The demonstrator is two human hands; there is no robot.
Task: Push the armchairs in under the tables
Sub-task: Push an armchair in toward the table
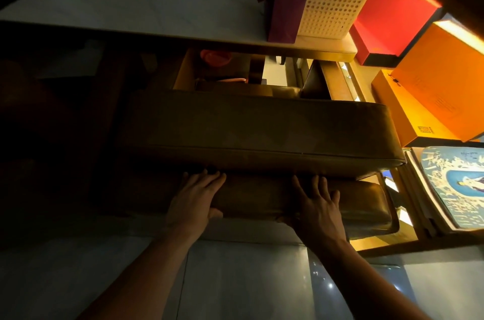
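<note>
**Brown leather under both our palms**

Brown leather fills the middle of our view: the padded brown leather armchair (262,131) stands just in front of us, its thick upper cushion crossing the frame and a lower padded roll beneath it. Our left hand (195,196) lies flat on that lower roll toward its left part, fingers straight and reaching up to the seam under the upper cushion, thumb hooked along the near edge. Our right hand (314,204) presses the same roll further right, fingers spread wide, thumb tucked along the near underside. The two hands are well apart on the roll.

Beyond the armchair runs the pale, white-topped table (117,3), its near edge above the chair's far side, and the chair's front part reaches into the dark space under it. On the table's right end stand a purple paper bag (285,5) and, touching it, a white perforated plastic basket (330,10). To the right lie a red box (390,16) and an orange box (432,92). Grey glossy floor tiles (235,280) lie beneath our forearms.
</note>
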